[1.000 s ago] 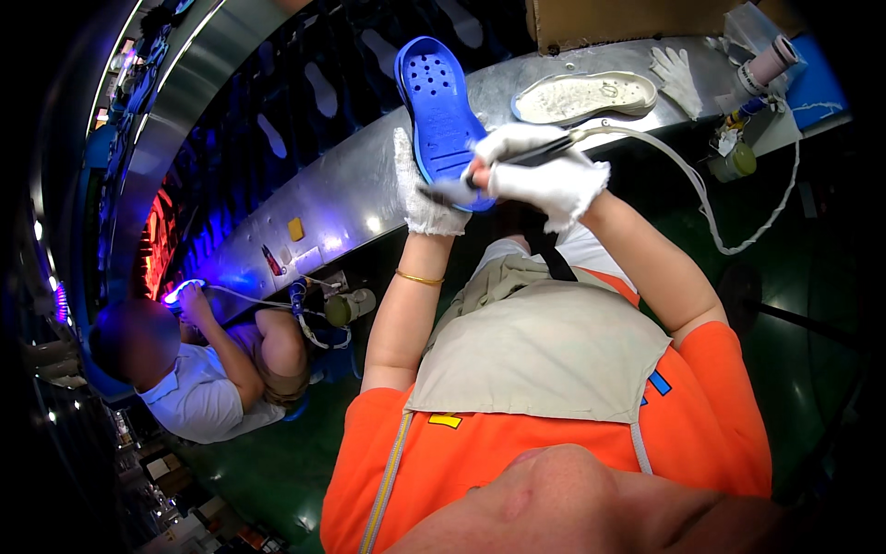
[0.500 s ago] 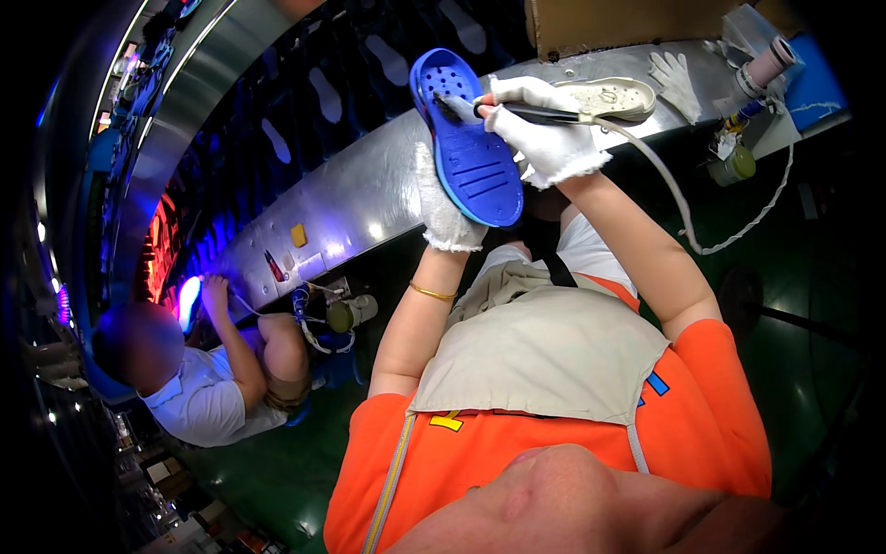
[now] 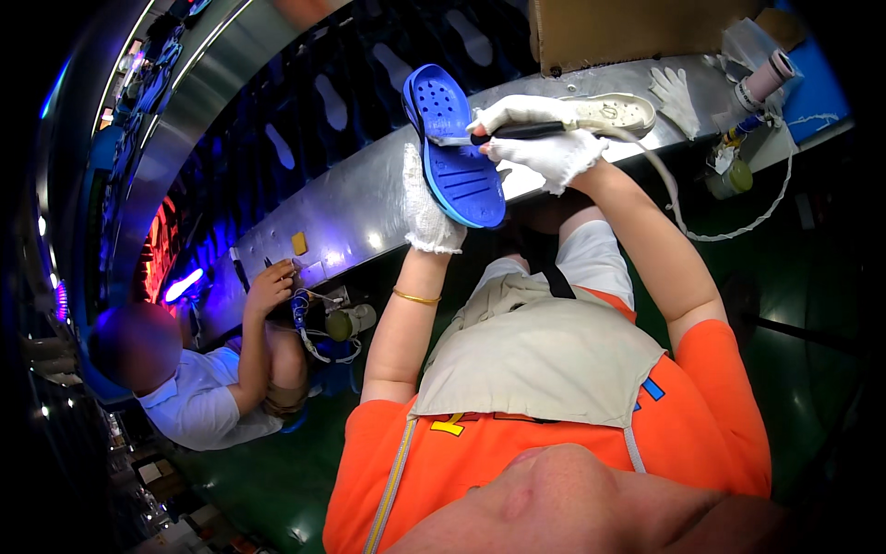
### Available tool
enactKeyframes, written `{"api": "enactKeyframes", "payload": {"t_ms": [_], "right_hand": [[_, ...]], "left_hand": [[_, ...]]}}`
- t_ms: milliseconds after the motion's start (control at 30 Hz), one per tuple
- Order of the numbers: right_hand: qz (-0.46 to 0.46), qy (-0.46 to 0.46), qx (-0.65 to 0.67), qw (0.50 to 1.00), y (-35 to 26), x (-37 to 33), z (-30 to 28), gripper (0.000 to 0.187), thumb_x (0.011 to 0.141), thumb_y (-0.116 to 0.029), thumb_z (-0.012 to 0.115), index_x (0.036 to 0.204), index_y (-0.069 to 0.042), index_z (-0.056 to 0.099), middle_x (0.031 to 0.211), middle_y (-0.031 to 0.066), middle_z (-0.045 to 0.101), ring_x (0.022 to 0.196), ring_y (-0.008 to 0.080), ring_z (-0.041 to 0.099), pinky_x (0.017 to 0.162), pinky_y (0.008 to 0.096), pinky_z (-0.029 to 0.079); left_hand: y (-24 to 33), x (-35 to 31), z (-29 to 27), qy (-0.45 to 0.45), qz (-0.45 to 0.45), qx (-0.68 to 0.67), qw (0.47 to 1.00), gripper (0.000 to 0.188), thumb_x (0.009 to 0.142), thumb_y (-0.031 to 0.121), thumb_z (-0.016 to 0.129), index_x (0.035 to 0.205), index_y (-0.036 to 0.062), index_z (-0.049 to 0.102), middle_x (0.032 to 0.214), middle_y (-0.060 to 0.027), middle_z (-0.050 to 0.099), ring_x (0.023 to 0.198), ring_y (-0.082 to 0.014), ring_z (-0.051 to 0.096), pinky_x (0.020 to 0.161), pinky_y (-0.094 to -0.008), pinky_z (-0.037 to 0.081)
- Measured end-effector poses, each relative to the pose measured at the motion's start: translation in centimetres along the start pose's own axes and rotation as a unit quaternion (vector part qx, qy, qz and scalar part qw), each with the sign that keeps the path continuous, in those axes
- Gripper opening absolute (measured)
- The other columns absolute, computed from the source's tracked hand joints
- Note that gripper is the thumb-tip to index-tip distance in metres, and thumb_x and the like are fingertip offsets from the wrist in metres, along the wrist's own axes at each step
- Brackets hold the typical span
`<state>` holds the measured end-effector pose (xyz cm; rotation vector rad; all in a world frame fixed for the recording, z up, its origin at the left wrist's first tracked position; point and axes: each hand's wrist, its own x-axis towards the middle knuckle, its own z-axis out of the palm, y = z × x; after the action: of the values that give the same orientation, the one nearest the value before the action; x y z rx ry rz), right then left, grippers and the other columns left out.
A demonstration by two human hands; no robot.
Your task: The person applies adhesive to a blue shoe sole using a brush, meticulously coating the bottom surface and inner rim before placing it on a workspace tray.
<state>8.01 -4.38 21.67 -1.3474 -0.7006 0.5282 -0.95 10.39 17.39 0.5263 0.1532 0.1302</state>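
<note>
Blue perforated sole (image 3: 466,175), apparently foam, under a slim black-handled brush (image 3: 519,132).

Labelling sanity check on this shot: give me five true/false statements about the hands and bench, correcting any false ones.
1. The left hand holds a blue shoe sole. True.
2. The right hand is empty. False: it grips a black-handled tool.
3. A loose white glove lies on the metal bench. True.
4. The yellow block lies right of that glove. False: left.
5. The right hand partly hides an off-white shoe piece. True.
</note>
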Motion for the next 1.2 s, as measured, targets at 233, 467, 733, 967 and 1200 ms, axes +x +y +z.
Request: {"api": "enactKeyframes", "payload": {"t_ms": [233, 467, 733, 967, 1200], "right_hand": [[-0.353, -0.064, -0.354, 0.864, -1.2, 1.8, -2.1, 0.019, 0.066, 0.000, 0.066, 0.082, -0.011, 0.063, 0.087, 0.0063, 0.064, 0.083, 0.0253, 0.062, 0.073, 0.0308, 0.050], [-0.316, -0.027, -0.278, 0.907, -4.7, -0.8, -2.8, 0.018, 0.067, 0.003, 0.070, 0.083, -0.003, 0.065, 0.088, 0.0104, 0.065, 0.083, 0.0239, 0.063, 0.074, 0.0308, 0.050], [-0.229, 0.054, -0.086, 0.968, -4.1, -1.6, -2.7, 0.021, 0.074, 0.012, 0.064, 0.090, -0.001, 0.064, 0.096, 0.0092, 0.064, 0.081, 0.0134, 0.064, 0.071, 0.0236, 0.052], [-0.179, 0.063, -0.100, 0.977, -2.8, -1.5, -3.3, 0.021, 0.073, 0.012, 0.064, 0.089, -0.001, 0.063, 0.097, 0.0096, 0.063, 0.082, 0.0134, 0.064, 0.072, 0.0247, 0.053], [-0.166, 0.066, -0.101, 0.979, -0.5, -0.2, -3.5, 0.022, 0.072, 0.013, 0.062, 0.088, -0.002, 0.063, 0.094, 0.0087, 0.062, 0.078, 0.0133, 0.063, 0.071, 0.0246, 0.053]], "left_hand": [[2.3, 1.5, -0.9, 0.031, 0.025, 0.092, 0.995, 0.058, 0.094, 0.052, 0.032, 0.124, 0.0056, 0.050, 0.114, -0.0130, 0.060, 0.098, -0.0261, 0.061, 0.089, -0.0391, 0.049], [8.4, 0.6, 4.3, -0.046, 0.076, 0.214, 0.973, 0.075, 0.088, 0.063, 0.034, 0.132, 0.0029, 0.041, 0.119, -0.0208, 0.055, 0.101, -0.0333, 0.060, 0.088, -0.0430, 0.051], [24.3, 10.5, 14.8, -0.205, 0.109, 0.274, 0.933, 0.076, 0.086, 0.056, 0.043, 0.132, -0.0048, 0.038, 0.123, -0.0239, 0.051, 0.114, -0.0370, 0.051, 0.099, -0.0474, 0.040], [33.2, 21.6, 11.5, 0.223, 0.357, 0.866, 0.270, 0.060, 0.080, 0.039, 0.055, 0.131, 0.0077, 0.046, 0.131, -0.0199, 0.048, 0.121, -0.0330, 0.047, 0.102, -0.0365, 0.036], [43.2, 13.1, 5.4, 0.436, 0.261, 0.857, 0.084, 0.063, 0.073, 0.043, 0.060, 0.131, 0.0209, 0.047, 0.141, -0.0139, 0.037, 0.128, -0.0286, 0.039, 0.101, -0.0413, 0.038]]}}
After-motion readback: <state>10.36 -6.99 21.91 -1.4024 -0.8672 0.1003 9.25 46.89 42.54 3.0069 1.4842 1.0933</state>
